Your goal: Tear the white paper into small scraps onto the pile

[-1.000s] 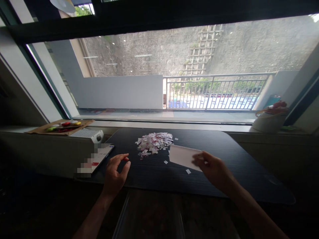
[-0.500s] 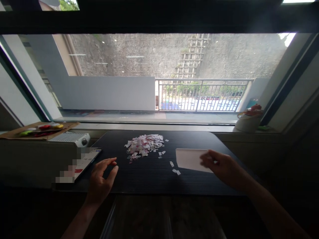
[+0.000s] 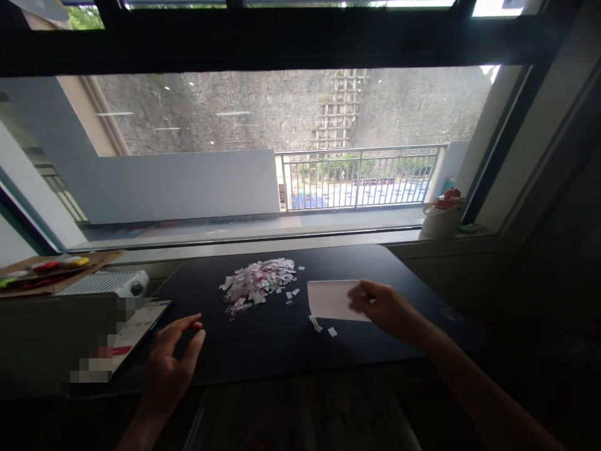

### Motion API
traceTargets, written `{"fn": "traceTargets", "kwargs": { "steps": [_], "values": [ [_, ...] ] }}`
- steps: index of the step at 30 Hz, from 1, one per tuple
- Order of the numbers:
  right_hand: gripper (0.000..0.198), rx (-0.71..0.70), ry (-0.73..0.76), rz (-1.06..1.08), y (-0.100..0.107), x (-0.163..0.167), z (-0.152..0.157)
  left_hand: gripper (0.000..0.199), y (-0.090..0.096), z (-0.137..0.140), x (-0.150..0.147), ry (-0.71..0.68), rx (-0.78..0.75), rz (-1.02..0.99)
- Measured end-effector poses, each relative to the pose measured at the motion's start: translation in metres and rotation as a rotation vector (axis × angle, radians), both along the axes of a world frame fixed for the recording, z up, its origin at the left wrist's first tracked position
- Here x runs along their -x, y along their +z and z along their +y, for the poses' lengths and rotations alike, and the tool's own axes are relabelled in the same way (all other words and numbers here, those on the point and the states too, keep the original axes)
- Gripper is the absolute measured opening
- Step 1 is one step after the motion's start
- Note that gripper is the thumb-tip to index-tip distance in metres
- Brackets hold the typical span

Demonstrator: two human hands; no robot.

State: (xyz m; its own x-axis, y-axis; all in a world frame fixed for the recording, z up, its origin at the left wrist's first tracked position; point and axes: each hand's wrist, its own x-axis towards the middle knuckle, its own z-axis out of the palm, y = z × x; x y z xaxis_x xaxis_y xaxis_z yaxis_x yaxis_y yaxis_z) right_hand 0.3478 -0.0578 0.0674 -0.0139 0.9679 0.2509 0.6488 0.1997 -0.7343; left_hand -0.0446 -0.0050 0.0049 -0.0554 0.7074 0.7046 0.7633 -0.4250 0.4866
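My right hand (image 3: 378,305) is closed at the right side of a pale, flat sheet (image 3: 331,300), its fingertips slightly blurred. The sheet looks like paper or thin card and lies just over the dark tabletop (image 3: 263,344). A few loose paper scraps (image 3: 332,332) lie along its near left edge. Left of the sheet sits a heap of small white and pinkish paper scraps (image 3: 258,282), with some strays at its right. My left hand (image 3: 171,354) hovers at the table's left side, fingers curved, thumb apart, holding nothing.
At the left, a tablet-like flat thing (image 3: 145,319), partly pixelated, leans by a white box with a knob (image 3: 134,285). Cardboard (image 3: 103,258) with colourful items rests above. A white pot (image 3: 441,220) stands on the sill by the window.
The view has turned so that the scene sits further left. My right hand and the sheet have moved slightly left towards the heap, and the loose scraps now lie closer against the sheet's near edge.
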Motion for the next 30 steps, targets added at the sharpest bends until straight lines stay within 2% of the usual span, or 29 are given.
{"fn": "traceTargets", "kwargs": {
  "steps": [4, 7, 11, 13, 17, 23, 30],
  "values": [
    [0.022, 0.068, -0.011, 0.053, 0.007, -0.028, -0.024, 0.029, 0.002, -0.002, -0.004, -0.042, -0.116, 0.134],
    [0.026, 0.109, -0.040, 0.189, 0.007, -0.043, -0.030, 0.028, 0.004, -0.010, -0.022, -0.125, -0.167, 0.287],
    [0.033, 0.146, -0.036, 0.408, -0.012, -0.044, -0.014, 0.027, -0.003, -0.026, -0.050, -0.372, -0.033, 0.544],
    [0.033, 0.160, -0.040, 0.454, -0.024, -0.043, -0.008, 0.028, -0.011, -0.032, -0.055, -0.424, 0.018, 0.611],
    [0.030, 0.213, -0.036, 0.476, -0.035, -0.044, -0.013, 0.035, -0.022, -0.037, -0.049, -0.412, 0.044, 0.660],
    [0.030, 0.320, 0.012, 0.579, -0.027, -0.038, -0.027, 0.037, -0.019, -0.042, -0.044, -0.390, 0.023, 0.701],
    [0.029, 0.343, 0.017, 0.600, -0.022, -0.039, -0.030, 0.037, -0.023, -0.040, -0.043, -0.387, 0.085, 0.674]
  ]
}}
